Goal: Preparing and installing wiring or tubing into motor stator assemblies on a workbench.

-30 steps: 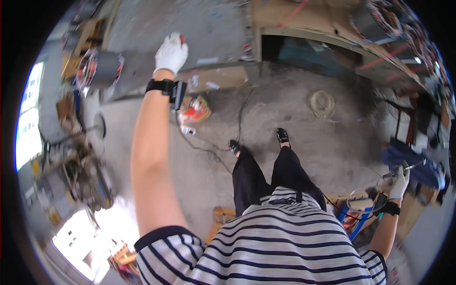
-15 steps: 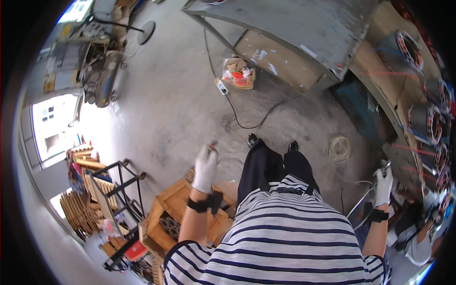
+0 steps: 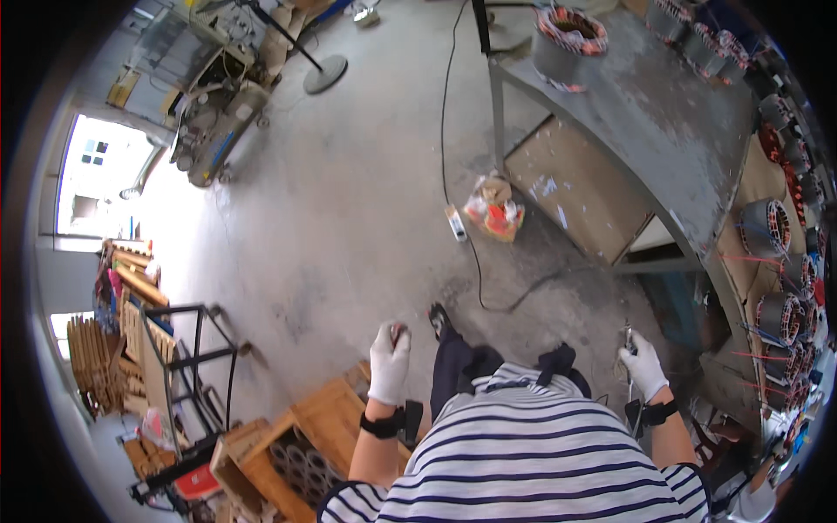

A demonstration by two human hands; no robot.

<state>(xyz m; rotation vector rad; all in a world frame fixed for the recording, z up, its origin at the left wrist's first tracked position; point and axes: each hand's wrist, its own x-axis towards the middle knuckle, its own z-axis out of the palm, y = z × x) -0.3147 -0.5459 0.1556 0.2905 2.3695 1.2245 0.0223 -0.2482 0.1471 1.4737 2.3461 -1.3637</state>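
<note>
My left hand (image 3: 389, 366), in a white glove, is closed in front of my body on the left. A small reddish-dark thing (image 3: 397, 332) shows between its fingers, too little of it to name. On the right, my gloved right hand (image 3: 646, 368) grips a slim metal tool (image 3: 629, 337) that points forward. A thin pale hose or rod (image 3: 630, 397) runs back from it beside my wrist. Both hands are in the air, apart from each other. Below my left forearm stands a wooden crate (image 3: 327, 408) with grey metal cylinders (image 3: 301, 471) inside.
A grey metal table (image 3: 671, 131) at right carries a wound stator (image 3: 567, 52); several more stators (image 3: 767, 228) line the far right. On the floor ahead lie a plastic bag (image 3: 495, 213), a power strip (image 3: 456, 224) and its cable. A black-framed cart (image 3: 196, 349) stands left.
My view has turned and shifted, bringing more of the table and its stators into sight. My right hand has come inward, closer to my body. Both hands still hold their things.
</note>
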